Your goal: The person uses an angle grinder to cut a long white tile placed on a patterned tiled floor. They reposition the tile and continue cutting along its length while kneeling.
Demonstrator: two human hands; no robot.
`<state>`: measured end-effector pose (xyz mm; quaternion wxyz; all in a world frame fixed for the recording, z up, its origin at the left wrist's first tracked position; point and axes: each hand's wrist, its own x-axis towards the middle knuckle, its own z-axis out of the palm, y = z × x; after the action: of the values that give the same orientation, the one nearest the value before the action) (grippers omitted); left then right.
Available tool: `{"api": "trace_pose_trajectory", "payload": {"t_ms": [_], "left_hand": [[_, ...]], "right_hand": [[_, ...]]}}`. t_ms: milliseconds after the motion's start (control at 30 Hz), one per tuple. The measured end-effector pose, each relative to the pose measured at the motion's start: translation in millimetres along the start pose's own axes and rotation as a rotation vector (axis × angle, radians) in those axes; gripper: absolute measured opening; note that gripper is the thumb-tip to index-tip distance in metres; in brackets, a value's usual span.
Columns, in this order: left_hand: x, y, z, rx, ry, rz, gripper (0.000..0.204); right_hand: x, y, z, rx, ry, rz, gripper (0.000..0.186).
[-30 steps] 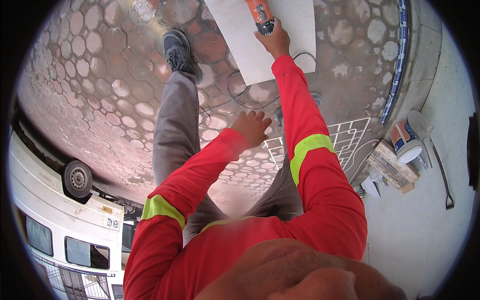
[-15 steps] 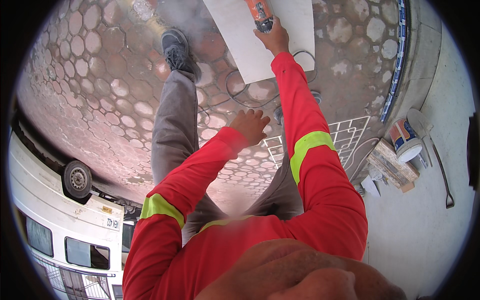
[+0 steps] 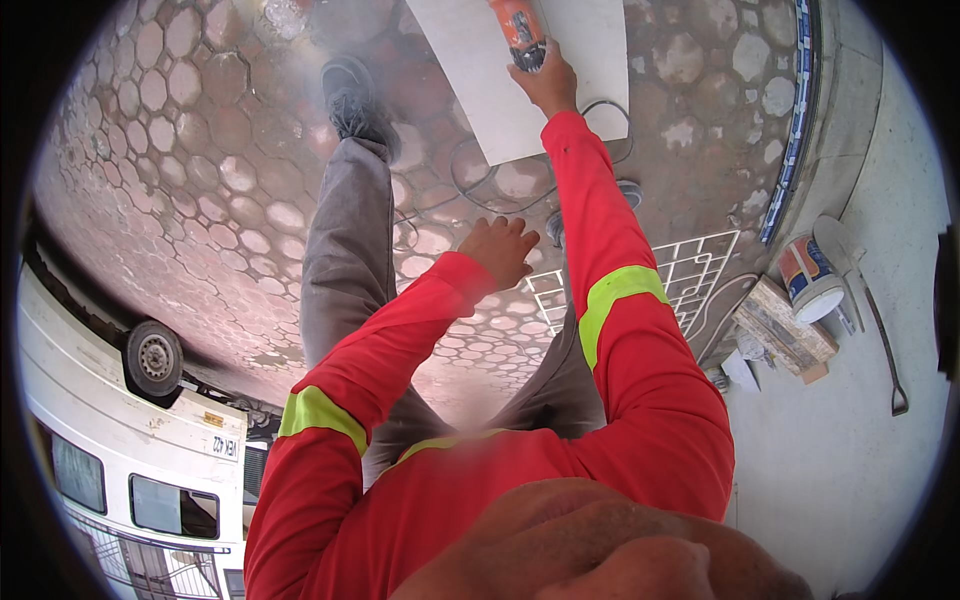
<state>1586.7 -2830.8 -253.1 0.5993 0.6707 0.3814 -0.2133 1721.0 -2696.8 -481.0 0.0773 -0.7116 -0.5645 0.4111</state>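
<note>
My right hand [image 3: 548, 80] is wrapped round the rear of an orange and black corded power tool [image 3: 518, 24]. The tool's front end runs past the upper edge of the picture and is hidden. Under it lies a large white flat board [image 3: 470, 90] on the paving. A dark cable [image 3: 490, 206] loops over the ground beside the board, below my right hand. My left hand [image 3: 497, 252] hangs in the air between my legs, its fingers apart and holding nothing. Pale dust hazes the air left of the board, by my shoe [image 3: 350, 105].
A white metal grille [image 3: 700, 270] lies right of my right leg. Farther right are a bucket [image 3: 812, 285], a shovel [image 3: 870, 310] and a wooden plank piece [image 3: 785, 325] by a pale wall. A white van [image 3: 130, 420] stands at the lower left on hexagonal paving [image 3: 190, 190].
The dust beside my shoe has shifted and veils the shoe more. My right hand and the tool have moved very slightly left; my left hand stays almost still.
</note>
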Motion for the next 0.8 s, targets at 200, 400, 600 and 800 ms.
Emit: {"api": "trace_pose_trajectory", "payload": {"t_ms": [200, 400, 600, 800], "left_hand": [[2, 3, 2, -0.002, -0.004, -0.006, 0.041], [6, 4, 1, -0.001, -0.017, -0.007, 0.04], [8, 6, 2, 0.01, -0.028, -0.017, 0.042], [10, 5, 7, -0.003, -0.033, -0.018, 0.042]], "right_hand": [[-4, 2, -5, -0.001, -0.028, 0.033, 0.083], [-14, 10, -7, -0.004, -0.024, 0.022, 0.083], [-13, 16, -5, -0.015, -0.014, 0.02, 0.082], [-16, 24, -5, -0.015, -0.016, 0.009, 0.082]]}}
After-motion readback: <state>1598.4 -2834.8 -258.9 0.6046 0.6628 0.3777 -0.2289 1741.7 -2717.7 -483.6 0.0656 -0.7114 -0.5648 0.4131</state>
